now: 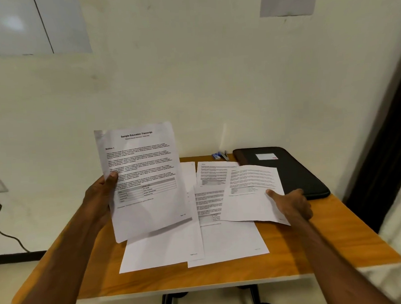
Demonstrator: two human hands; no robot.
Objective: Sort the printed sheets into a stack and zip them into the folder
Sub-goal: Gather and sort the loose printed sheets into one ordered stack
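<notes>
A wooden table [316, 250] stands against a pale wall [214, 81]. At its far right corner lies the black zip folder [295, 170], flat (whether zipped or holding anything cannot be told). Left of the folder, printed sheets [227, 234] overlap loosely. The left hand [102, 194] holds the "Sample Education Transcript" page [142, 178] up, thumb pinching its face. The right hand [290, 205] grips another sheet [250, 193] beside the folder, thumb on top. A stapler [225, 155] lies behind.

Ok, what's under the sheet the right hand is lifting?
Under that sheet in the right hand lie two more printed sheets, overlapping on the table. Its far corner overlaps the black folder. Anything beneath those is covered.
</notes>
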